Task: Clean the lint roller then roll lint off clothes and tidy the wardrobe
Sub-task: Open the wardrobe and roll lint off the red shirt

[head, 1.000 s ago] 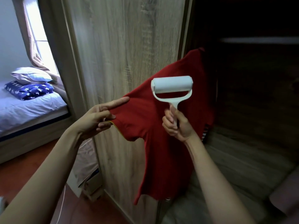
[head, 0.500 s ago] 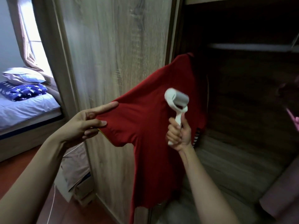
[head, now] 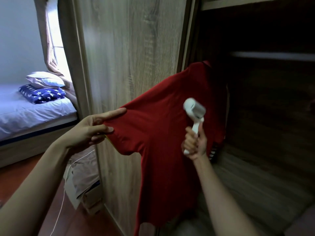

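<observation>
Item count — one red shirt (head: 163,133), one white lint roller (head: 194,110), two hands: left hand (head: 90,132) and right hand (head: 195,143). One wooden wardrobe door (head: 133,48). On the one bed (head: 34,113) — one pillow (head: 45,80), one star-patterned blanket (head: 41,95).

The red short-sleeved shirt (head: 163,150) ran off the bottom edge, its hanger hidden in the dark wooden wardrobe interior (head: 265,92) (blurred, contents unreadable).
</observation>
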